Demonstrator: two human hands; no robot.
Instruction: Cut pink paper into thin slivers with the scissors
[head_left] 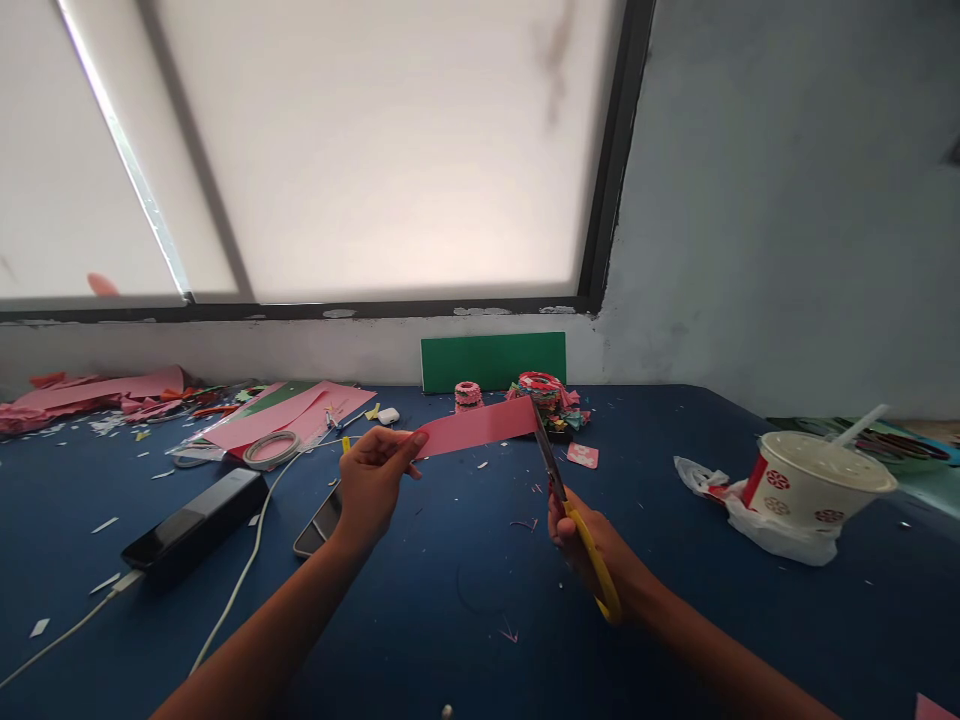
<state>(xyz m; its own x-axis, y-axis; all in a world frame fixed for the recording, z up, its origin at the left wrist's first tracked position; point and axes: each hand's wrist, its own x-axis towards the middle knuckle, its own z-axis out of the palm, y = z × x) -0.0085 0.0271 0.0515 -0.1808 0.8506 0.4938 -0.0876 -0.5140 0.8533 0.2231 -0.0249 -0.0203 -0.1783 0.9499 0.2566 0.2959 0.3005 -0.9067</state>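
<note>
I take the green board point(491, 362), standing against the wall at the back of the counter point(420, 640), as my landmark. In front of this board, on the person's side, a pink paper strip point(480, 427) is held in the air. Its long axis goes from left to right, almost level, with the right end a little higher. The left hand point(375, 480) pinches the left end of it, thumb and fingers narrow on the paper. The right hand point(581, 530) has its fingers curled around the yellow handles of the scissors point(553, 468). The long axis of the scissors is steep: the tip points upward, away from the person and slightly to the left, and the blades meet the right end of the strip. I cannot tell how far the blades are apart. Just before the board are a small pink paper coil point(468, 394) and, more to the right, a bigger heap of coloured coils point(541, 392). Left of the board and nearer to the person lies a phone point(319, 522); well to the right stands a cup point(799, 490) with a straw.
</note>
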